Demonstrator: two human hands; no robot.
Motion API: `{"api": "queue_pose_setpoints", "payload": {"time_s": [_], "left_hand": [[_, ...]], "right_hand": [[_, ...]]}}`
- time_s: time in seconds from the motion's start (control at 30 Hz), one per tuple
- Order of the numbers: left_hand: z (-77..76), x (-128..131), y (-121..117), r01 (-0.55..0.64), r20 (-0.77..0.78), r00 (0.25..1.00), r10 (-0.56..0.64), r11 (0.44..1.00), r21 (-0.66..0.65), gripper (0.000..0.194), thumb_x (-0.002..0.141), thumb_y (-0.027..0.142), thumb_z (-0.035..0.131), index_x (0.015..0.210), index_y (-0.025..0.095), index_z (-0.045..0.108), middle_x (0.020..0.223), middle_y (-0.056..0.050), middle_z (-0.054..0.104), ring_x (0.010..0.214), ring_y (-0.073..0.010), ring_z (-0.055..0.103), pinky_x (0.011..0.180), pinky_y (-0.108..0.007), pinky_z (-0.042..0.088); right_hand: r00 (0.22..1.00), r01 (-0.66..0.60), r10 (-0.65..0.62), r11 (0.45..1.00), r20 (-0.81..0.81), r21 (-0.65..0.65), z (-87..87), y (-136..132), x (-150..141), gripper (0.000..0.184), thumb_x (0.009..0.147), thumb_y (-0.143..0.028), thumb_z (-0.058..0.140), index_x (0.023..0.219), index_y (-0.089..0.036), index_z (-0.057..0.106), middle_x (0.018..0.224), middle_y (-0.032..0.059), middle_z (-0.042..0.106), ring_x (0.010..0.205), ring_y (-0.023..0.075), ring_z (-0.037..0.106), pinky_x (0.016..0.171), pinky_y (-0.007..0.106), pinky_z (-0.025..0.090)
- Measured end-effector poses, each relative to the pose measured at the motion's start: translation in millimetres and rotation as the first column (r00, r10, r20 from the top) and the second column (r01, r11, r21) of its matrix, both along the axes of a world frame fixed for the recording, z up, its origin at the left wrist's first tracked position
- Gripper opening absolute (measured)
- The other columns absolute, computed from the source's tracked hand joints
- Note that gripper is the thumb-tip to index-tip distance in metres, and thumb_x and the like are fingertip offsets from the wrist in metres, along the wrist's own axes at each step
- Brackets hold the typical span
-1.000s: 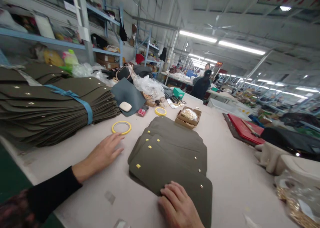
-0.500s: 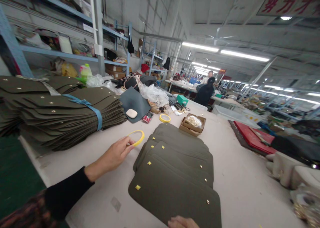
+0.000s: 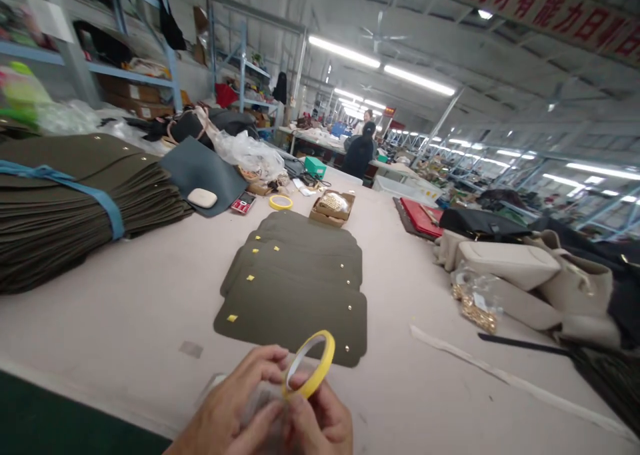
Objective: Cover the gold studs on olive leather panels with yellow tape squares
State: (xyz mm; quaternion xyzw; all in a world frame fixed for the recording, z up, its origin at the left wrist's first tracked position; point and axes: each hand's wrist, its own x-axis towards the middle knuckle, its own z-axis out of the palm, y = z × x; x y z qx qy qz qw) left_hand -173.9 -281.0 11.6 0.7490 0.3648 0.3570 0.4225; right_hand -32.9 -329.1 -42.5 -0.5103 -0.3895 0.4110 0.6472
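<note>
A roll of yellow tape [image 3: 326,362] stands on edge between my two hands at the bottom centre. My right hand [image 3: 323,420] grips its lower part with thumb and fingers. My left hand [image 3: 235,402] is curled in from the left, its fingertips at the roll's near left edge; whether they pinch the tape's end is blurred. Just beyond lie overlapping dark olive panels [image 3: 300,308], fanned away from me. Small yellow tape pieces [image 3: 233,318] sit along their left side, and small metal studs [image 3: 349,307] along the right.
At left is a thick stack of olive panels [image 3: 60,202] tied with a blue strip [image 3: 107,205]. Farther back are a second yellow tape roll [image 3: 281,202] and a cardboard box [image 3: 327,216] of gold-coloured pieces. Beige bags [image 3: 510,268] lie at right. A person [image 3: 361,152] sits far off.
My left hand has brought the tape roll from beside the panels to my right hand, close to me. My right hand has left the nearest panel. The view has swung right.
</note>
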Motion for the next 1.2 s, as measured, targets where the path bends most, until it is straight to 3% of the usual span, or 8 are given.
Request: {"api": "queue_pose_setpoints", "payload": {"time_s": [0.1,0.2,0.37,0.47,0.6,0.7,0.87,1.2], "left_hand": [[17.8,3,-3,0.04,0.008,0.999,-0.04,0.986,-0.164,0.031,0.089,0.038,0.052,0.115,0.023,0.06,0.126,-0.007,0.058,0.117,-0.0209,0.056,0.101,-0.029,0.045],[27.9,12,-8,0.15,-0.025,0.987,-0.156,0.976,-0.159,0.024,0.087,0.036,0.057,0.104,0.021,0.065,0.124,-0.007,0.06,0.117,-0.0218,0.054,0.104,-0.03,0.043],[19.3,24,-14,0.179,0.038,0.984,-0.176,0.98,-0.085,0.023,0.094,0.032,0.044,0.093,0.019,0.063,0.1,-0.006,0.065,0.096,-0.017,0.06,0.09,-0.028,0.05],[14.5,21,-9,0.17,-0.074,0.983,-0.167,0.985,0.029,0.025,0.096,0.032,0.042,0.09,0.019,0.062,0.085,-0.002,0.065,0.084,-0.0149,0.06,0.087,-0.028,0.049],[13.8,15,1,0.172,-0.197,0.971,-0.136,0.969,0.177,0.025,0.096,0.035,0.045,0.087,0.019,0.062,0.076,0.001,0.063,0.076,-0.0135,0.058,0.081,-0.026,0.047],[13.1,15,4,0.223,-0.272,0.949,-0.159,0.948,0.225,0.029,0.098,0.039,0.041,0.092,0.019,0.061,0.077,0.001,0.065,0.07,-0.0129,0.06,0.066,-0.022,0.045],[9.6,17,2,0.254,-0.332,0.935,-0.126,0.89,0.379,0.037,0.1,0.041,0.032,0.097,0.016,0.059,0.079,-0.002,0.068,0.07,-0.0148,0.064,0.064,-0.025,0.046],[4.2,22,3,0.317,-0.419,0.895,-0.154,0.881,0.353,0.032,0.1,0.037,0.033,0.106,0.016,0.057,0.09,-0.005,0.07,0.079,-0.0179,0.067,0.071,-0.029,0.053]], "right_hand": [[0.994,-0.046,0.045,0.999,0.098,0.007,10.1,-11,5,0.032,0.082,-0.049,0.063,0.093,-0.019,0.07,0.078,0.0038,0.067,0.056,0.0139,0.058,0.051,0.023,0.05],[0.966,-0.093,0.055,0.986,0.253,0.14,19.1,-15,1,0.026,0.088,-0.041,0.056,0.09,-0.019,0.071,0.083,0.0051,0.068,0.074,0.0173,0.063,0.069,0.026,0.054],[0.871,-0.209,0.11,0.965,0.479,0.159,32.0,-20,9,0.022,0.09,-0.02,0.05,0.102,-0.018,0.069,0.095,0.008,0.07,0.086,0.017,0.066,0.076,0.026,0.055],[0.803,-0.178,0.086,0.979,0.59,0.101,37.1,-26,29,0.02,0.088,-0.015,0.052,0.097,-0.019,0.069,0.091,0.0065,0.07,0.083,0.0158,0.067,0.074,0.024,0.055],[0.779,-0.035,-0.072,0.987,0.623,0.157,38.3,-30,49,0.016,0.087,-0.013,0.056,0.096,-0.019,0.067,0.082,0.0031,0.069,0.069,0.0131,0.066,0.063,0.022,0.055],[0.749,-0.022,-0.127,0.976,0.65,0.216,38.3,-30,52,0.022,0.087,-0.011,0.057,0.106,-0.02,0.065,0.093,0.006,0.068,0.082,0.0158,0.066,0.071,0.026,0.056],[0.764,-0.005,-0.139,0.975,0.63,0.221,39.0,-28,49,0.028,0.088,-0.01,0.055,0.113,-0.02,0.061,0.099,0.0073,0.069,0.087,0.017,0.068,0.077,0.03,0.058],[0.687,-0.081,-0.081,0.979,0.722,0.186,44.6,-23,47,0.029,0.089,-0.009,0.048,0.112,-0.021,0.06,0.095,0.0055,0.069,0.088,0.0161,0.067,0.078,0.028,0.055]]}}
